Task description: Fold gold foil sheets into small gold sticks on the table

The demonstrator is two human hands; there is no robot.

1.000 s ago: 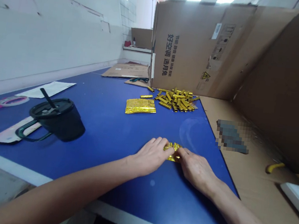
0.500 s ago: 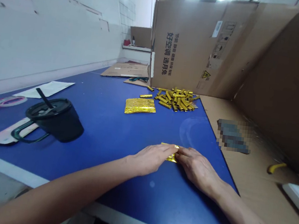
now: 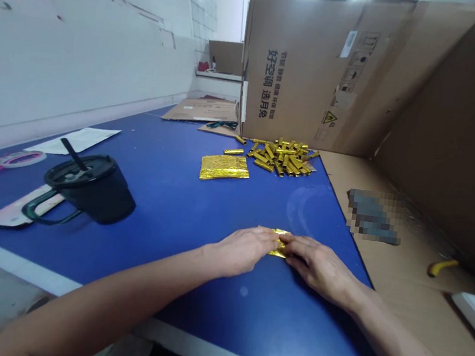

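Cardboard box, side panel: large vertical print read 好空调 选月兔. The smaller column beside it, 节能 静音 健康 环保 智能, was barely legible. A yellow warning triangle sat lower right. The white label was unreadable.

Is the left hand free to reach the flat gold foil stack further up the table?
Probably yes: only bare blue table lies between the left hand and the gold foil stack, though it pinches a folded foil piece.
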